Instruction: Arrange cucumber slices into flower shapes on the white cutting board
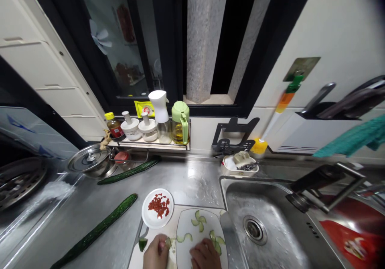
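My left hand point(156, 252) is closed at the left edge of a white plate point(207, 212), with a pale green cucumber slice point(168, 242) showing at its fingertips. Over the right part of that plate, my right hand point(206, 254) has its fingers curled down; what they pinch, if anything, is hidden. Beside it lies a group of cucumber slices point(217, 241). Farther up the plate, more slices form a pinwheel point(199, 220), and a curved pair of slices point(184, 237) lies between my hands. A cucumber end piece point(142, 243) sits left of my left hand.
A small white dish point(147, 215) of red berries stands behind my left hand on the cutting board point(177, 208). Whole cucumbers point(99, 229) lie on the steel counter. To the right are the sink point(240, 205) and faucet point(319, 181); bottles and jars point(147, 128) line a rack.
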Demonstrator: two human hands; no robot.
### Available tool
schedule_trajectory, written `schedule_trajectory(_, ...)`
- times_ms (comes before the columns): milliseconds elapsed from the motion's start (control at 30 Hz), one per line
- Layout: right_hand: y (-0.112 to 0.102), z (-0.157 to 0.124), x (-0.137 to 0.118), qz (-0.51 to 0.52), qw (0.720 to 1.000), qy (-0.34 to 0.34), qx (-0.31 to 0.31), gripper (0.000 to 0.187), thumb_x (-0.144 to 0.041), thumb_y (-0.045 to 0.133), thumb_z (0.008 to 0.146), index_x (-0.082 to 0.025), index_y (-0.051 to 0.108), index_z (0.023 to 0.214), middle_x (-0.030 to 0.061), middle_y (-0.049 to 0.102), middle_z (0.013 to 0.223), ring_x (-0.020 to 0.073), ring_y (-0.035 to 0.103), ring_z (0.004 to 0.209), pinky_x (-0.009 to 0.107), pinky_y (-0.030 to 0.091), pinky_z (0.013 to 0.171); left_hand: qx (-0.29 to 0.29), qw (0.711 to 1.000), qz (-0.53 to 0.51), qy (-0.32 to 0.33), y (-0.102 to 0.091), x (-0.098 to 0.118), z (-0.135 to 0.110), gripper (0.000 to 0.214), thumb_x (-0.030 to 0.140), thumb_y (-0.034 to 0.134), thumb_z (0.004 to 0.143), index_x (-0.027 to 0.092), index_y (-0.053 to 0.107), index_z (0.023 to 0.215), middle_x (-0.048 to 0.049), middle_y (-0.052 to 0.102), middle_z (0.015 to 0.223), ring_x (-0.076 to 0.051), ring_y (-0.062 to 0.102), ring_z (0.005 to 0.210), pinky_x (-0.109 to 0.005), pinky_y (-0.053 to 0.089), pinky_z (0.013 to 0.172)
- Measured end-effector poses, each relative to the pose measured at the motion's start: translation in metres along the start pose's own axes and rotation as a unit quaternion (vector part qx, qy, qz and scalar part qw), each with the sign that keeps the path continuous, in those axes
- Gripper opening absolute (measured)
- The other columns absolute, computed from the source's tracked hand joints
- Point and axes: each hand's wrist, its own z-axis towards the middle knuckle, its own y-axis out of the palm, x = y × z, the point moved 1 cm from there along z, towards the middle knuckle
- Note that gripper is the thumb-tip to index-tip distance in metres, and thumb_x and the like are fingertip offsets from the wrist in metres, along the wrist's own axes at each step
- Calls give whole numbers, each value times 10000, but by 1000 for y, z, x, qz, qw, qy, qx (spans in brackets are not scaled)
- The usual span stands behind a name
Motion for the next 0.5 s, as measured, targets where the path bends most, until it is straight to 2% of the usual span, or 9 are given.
schedule_trajectory(167,5,13,-9,120,991,55,-37,307,-115,593,681,-268,677,934,-1,702,881,208,586,914,335,451,897,-66,993,-94,-8,-1,4,-5,282,488,590,694,214,651,668,32,590,571,-126,514,553,-217,424,566)
schedule_trajectory(300,-2,27,-21,223,966,113,-65,345,-126,583,646,-237,692,954,31,705,917,222,585,942,333,453,866,-137,968,-207,-29,5,5,-6,377,570,684,624,195,647,634,34,557,543,-103,458,541,-220,386,557)
schedule_trajectory(400,-13,36,-28,281,946,135,-91,254,-136,554,670,-231,681,868,25,710,874,208,610,905,336,441,860,-205,943,-259,-47,10,4,-5,481,651,739,552,187,654,646,29,569,556,-101,469,555,-229,384,574)
schedule_trajectory(500,-22,40,-30,306,927,178,-120,141,-174,549,711,-230,662,774,10,707,799,196,633,845,325,445,820,-272,917,-283,-68,11,5,-4,526,662,785,504,178,650,658,38,570,558,-83,455,546,-226,364,579)
